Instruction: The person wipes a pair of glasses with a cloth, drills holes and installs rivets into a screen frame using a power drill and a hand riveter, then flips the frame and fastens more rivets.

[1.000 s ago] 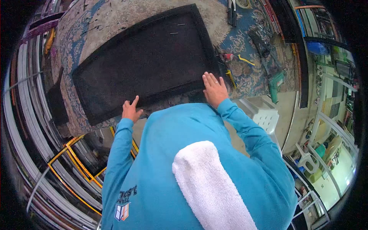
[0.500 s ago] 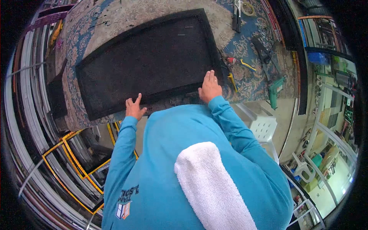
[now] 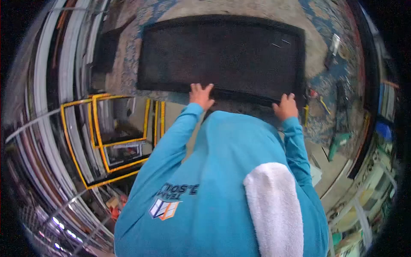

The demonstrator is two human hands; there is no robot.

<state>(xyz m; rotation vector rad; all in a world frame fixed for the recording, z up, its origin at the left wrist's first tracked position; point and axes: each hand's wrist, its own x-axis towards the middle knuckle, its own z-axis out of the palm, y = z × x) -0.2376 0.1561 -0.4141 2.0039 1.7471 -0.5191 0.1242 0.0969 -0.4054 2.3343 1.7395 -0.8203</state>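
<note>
A black framed panel [image 3: 218, 55] with a curved far edge lies flat on the carpet-covered table [image 3: 128, 64]. Two thin light pins [image 3: 280, 43] rest on its right part. At the near edge of the panel, left of its middle, my left hand [image 3: 201, 96] touches the frame with its fingers apart. My right hand [image 3: 285, 107] is at the near right part of the same edge, fingers spread and bent over the frame. Neither hand is closed round anything visible.
Right of the panel lie yellow-handled pliers [image 3: 324, 105], a green tool [image 3: 339, 145] and a dark clamp-like tool [image 3: 332, 50]. Yellow-edged frames [image 3: 98, 128] stand at the left, beside long metal profiles [image 3: 43, 64]. A white stool [image 3: 316, 173] is partly hidden by my right arm.
The view has swung, so the panel appears farther right and more level. Along the near edge, my left hand is farther from the panel's left corner. My right hand's fingers are more bent.
</note>
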